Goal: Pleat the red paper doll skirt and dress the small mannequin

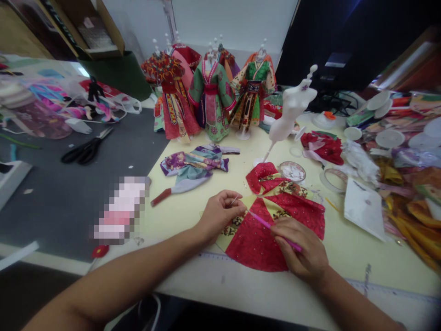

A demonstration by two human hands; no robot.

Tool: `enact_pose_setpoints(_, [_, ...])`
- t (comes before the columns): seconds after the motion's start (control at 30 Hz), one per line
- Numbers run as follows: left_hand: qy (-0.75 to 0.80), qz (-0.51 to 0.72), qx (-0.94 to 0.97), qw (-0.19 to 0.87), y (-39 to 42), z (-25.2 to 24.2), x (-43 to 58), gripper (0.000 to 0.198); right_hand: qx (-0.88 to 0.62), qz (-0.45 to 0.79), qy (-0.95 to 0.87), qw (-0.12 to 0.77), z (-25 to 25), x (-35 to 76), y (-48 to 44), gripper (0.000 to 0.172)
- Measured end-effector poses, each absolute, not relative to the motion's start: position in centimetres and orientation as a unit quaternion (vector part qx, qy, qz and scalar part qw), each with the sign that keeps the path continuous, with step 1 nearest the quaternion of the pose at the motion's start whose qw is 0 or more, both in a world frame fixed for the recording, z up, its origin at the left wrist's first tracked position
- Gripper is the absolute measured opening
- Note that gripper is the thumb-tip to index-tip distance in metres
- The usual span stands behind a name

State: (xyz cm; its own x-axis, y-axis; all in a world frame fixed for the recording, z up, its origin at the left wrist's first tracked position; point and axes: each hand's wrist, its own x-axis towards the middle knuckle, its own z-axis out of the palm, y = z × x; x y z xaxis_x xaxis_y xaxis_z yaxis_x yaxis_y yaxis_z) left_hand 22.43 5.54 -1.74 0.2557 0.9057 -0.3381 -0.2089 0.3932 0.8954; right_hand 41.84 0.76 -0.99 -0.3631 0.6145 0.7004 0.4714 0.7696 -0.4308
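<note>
My left hand [219,216] rests on the edge of a fan-shaped red and yellow patterned paper or fabric piece [257,243], pinching a thin silver pin [235,199] between its fingertips. My right hand [300,247] lies on the same piece and grips a slim pink stick [272,227]. The stick's tip points toward my left fingers. A crumpled red and yellow piece [265,178] joins the fan's far edge. My fingers hide part of the fan.
Miniature dresses on stands [210,96] line the cream table's [179,220] back, beside a white dress form [292,103]. A folded small garment [195,168] and a glass dish [292,171] lie near. Black scissors [87,147] sit on a grey mat [69,202]. Paper scraps [409,184] pile rightward.
</note>
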Motion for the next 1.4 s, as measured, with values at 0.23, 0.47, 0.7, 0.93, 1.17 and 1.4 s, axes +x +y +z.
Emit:
enact_pose_setpoints(0.23, [0.474, 0.393, 0.381, 0.689, 5.6, -1.7, 22.5, 0.035, -0.326, 0.083, -0.825, 0.454, -1.0, 41.8, 0.8, 0.023])
enact_pose_setpoints(0.47, [0.482, 0.38, 0.431, 0.661, 5.7, -2.0, 22.4, 0.031, -0.35, 0.073, -0.813, 0.459, -0.9, 42.5, 0.6, 0.025])
enact_pose_setpoints(0.7, [0.452, 0.376, 0.63, 0.508, 5.8, -3.7, 22.2, 0.026, -0.441, 0.095, -0.748, 0.486, -2.5, 43.6, 1.3, 0.024])
enact_pose_setpoints(0.93, [0.429, 0.339, 0.77, 0.328, 5.8, -3.4, 21.9, 0.024, -0.475, 0.104, -0.741, 0.463, -2.4, 43.4, 1.7, 0.02])
enact_pose_setpoints(1.17, [0.41, 0.296, 0.817, 0.277, 6.0, -3.7, 21.9, 0.018, -0.449, 0.092, -0.779, 0.428, -2.6, 42.9, 1.8, 0.014])
enact_pose_setpoints(1.4, [0.402, 0.288, 0.821, 0.286, 6.0, -3.7, 22.0, 0.017, -0.45, 0.079, -0.783, 0.422, -2.6, 42.8, 2.0, 0.013])
